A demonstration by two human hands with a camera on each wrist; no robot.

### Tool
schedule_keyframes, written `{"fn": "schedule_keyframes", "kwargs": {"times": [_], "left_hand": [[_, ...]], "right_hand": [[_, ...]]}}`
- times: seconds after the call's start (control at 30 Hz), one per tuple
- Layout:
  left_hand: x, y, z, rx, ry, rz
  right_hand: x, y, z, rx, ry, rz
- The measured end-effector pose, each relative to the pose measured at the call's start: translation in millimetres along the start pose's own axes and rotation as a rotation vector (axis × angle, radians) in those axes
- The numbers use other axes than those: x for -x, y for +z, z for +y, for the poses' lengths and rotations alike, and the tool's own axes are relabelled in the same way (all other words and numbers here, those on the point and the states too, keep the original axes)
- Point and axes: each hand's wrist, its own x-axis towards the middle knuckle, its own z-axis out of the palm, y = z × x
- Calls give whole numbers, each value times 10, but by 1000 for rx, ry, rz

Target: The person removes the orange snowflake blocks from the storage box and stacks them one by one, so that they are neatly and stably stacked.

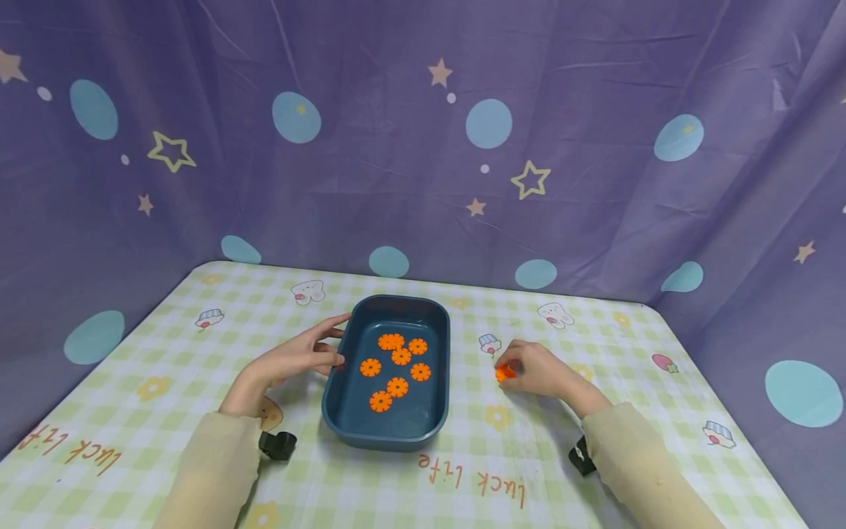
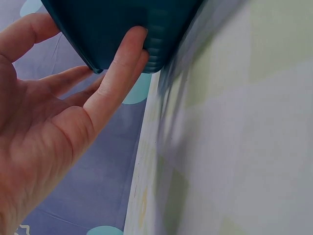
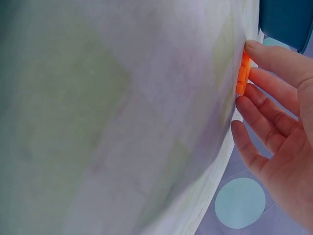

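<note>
A dark blue rectangular bin (image 1: 386,444) stands on the table, with several flat orange notched discs (image 1: 397,387) lying inside, some overlapping. My left hand (image 1: 294,358) is at the bin's left side, and its fairly straight fingers touch the outer wall (image 2: 112,29) in the left wrist view. To the right of the bin, my right hand (image 1: 538,371) pinches another orange notched disc (image 1: 505,374) at the tabletop. The right wrist view shows this disc (image 3: 242,73) edge-on, between the thumb and a finger, with the other fingers spread loosely below.
A green-and-white checked cloth (image 1: 595,470) with printed pictures covers the table. Purple curtains (image 1: 396,213) with stars and blue ovals hang behind and at the sides. Black wrist straps (image 1: 277,445) show beneath both sleeves.
</note>
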Motion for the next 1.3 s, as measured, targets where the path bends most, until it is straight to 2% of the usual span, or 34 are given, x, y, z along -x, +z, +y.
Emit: {"fn": "schedule_keyframes", "kwargs": {"times": [0.63,0.77,1.0,1.1,1.3], "left_hand": [[-7,8,-8,-2,-1,4],[-6,9,-17,-9,18,-9],[-14,19,-14,2,-10,8],[-8,12,-13,5,-4,1],[-8,1,-14,4,-1,-2]], "right_hand": [[-23,-64,-22,-14,-8,-3],[-65,-108,-70,-12,-9,-13],[-161,-171,-194,20,-66,-13],[-213,-187,-239,32,-89,-1],[-291,-250,-352,6,-87,8]]}}
